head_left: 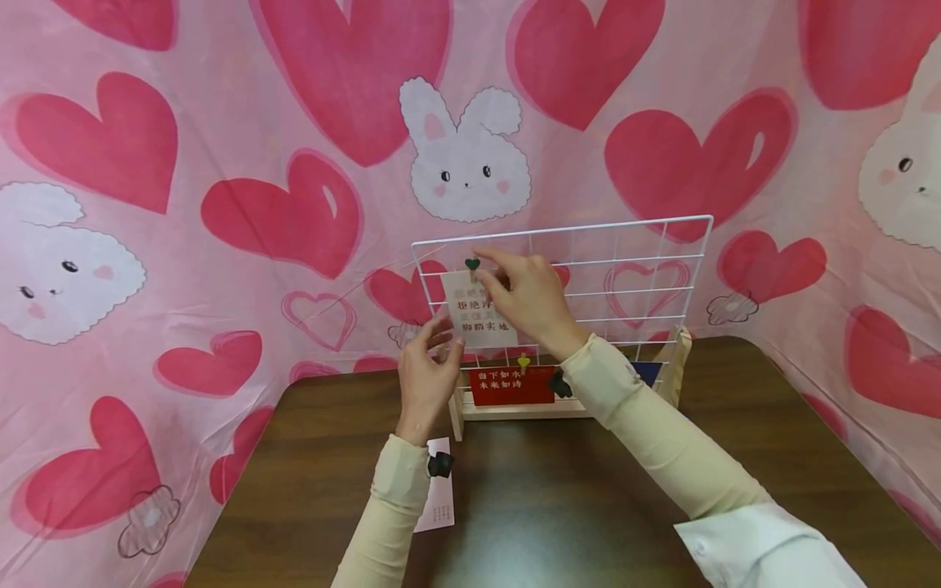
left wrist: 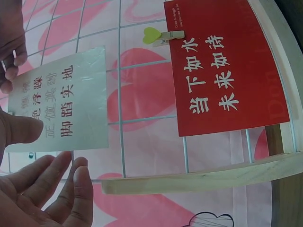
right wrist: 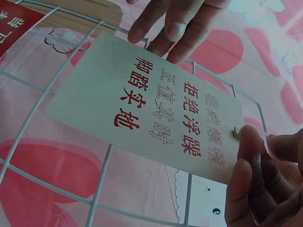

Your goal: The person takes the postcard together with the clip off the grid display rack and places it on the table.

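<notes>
A white card (head_left: pixel 481 327) with lines of printed characters lies against the upper left of a white wire grid (head_left: pixel 617 290). At its top edge sits a clothespin with a green heart (head_left: pixel 473 264); its wooden tip (right wrist: pixel 236 133) shows on the card. My right hand (head_left: pixel 532 298) pinches this clothespin between thumb and fingers. My left hand (head_left: pixel 429 367) is beside the card's left edge, fingers loosely extended and fingertips close to that edge. In the left wrist view its thumb (left wrist: pixel 23 130) overlaps the card's front.
Below hangs a red card (head_left: pixel 510 387), under a clothespin with a yellow-green heart (head_left: pixel 524 362). A blue card (head_left: pixel 647 373) is low on the right. The grid stands in a wooden base (head_left: pixel 529 413) on a brown table (head_left: pixel 559 498). A pink card (head_left: pixel 439 498) lies by the left wrist.
</notes>
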Motion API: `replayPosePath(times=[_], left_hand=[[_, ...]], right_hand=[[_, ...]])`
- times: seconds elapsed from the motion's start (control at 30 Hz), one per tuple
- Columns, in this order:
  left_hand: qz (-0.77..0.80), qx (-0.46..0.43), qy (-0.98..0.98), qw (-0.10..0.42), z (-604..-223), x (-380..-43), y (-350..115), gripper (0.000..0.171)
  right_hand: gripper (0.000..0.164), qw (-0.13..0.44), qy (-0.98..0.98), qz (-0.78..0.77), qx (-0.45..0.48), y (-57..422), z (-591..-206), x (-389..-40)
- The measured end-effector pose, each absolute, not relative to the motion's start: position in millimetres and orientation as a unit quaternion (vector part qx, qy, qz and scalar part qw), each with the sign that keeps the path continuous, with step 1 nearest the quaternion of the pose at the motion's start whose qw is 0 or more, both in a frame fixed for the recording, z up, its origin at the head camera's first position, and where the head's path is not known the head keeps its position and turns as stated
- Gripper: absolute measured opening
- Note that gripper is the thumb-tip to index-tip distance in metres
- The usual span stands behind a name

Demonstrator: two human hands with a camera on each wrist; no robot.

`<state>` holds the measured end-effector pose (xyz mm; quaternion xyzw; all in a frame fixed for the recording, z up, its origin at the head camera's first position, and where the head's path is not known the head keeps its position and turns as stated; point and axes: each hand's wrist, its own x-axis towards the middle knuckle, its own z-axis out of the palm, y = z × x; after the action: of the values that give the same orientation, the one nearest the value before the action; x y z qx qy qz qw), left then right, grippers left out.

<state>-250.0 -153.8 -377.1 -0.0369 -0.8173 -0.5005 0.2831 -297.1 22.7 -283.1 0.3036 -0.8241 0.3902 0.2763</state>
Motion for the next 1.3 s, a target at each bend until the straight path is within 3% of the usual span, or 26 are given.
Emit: replayPosePath(times=[0.43,1.3], left_hand=[[-0.506,-0.048,-0.814,0.283,-374,-254,-154,0.041],[-0.482,-0.047,-0.820,0.305,-369,-263,-158,0.014]], right_hand=[[0.040,0.251,-0.845,0.368,0.296,18,-276,-300],[0.019,0.276,-0.826,0.390,0.300,14,-272,-305]])
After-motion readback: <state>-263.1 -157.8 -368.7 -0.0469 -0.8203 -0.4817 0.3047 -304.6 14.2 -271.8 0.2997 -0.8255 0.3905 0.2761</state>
